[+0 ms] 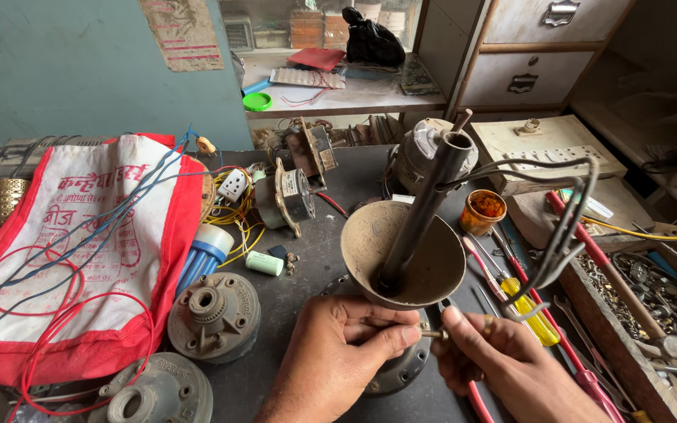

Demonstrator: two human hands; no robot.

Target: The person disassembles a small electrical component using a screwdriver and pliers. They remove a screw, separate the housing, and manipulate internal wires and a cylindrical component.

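The left hand (pixel 337 354) is wrapped around the bottom of a dusty grey metal cup shaped like a bowl (pixel 403 254), near the front edge of the dark counter (pixel 307 266). A long grey metal pipe (pixel 425 205) stands up out of the middle of the cup and leans a bit to the right. Grey wires (pixel 562 227) come out of the top of the pipe, bend over and hang down on the right. The right hand (pixel 486 359) pinches a small threaded bolt (pixel 431 334) with its fingertips, and the bolt points at the bottom of the cup, right beside the left thumb. Under both hands lies a round grey metal motor cover (pixel 401 368), mostly hidden. To the left of the hands sits a round dirty metal motor part with a hole in its middle (pixel 214 315), and another like it (pixel 150 394) lies at the front left corner. Farther left, a red and white cloth bag (pixel 88 243) lies flat with red and blue wires across it. A blue and white plastic cylinder (pixel 204 257) rests next to the bag. To the right of the cup lie a yellow-handled screwdriver (pixel 528 305) and a small orange jar (pixel 483 211). A wooden tray full of small metal bits (pixel 628 298) sits along the right edge of the counter.
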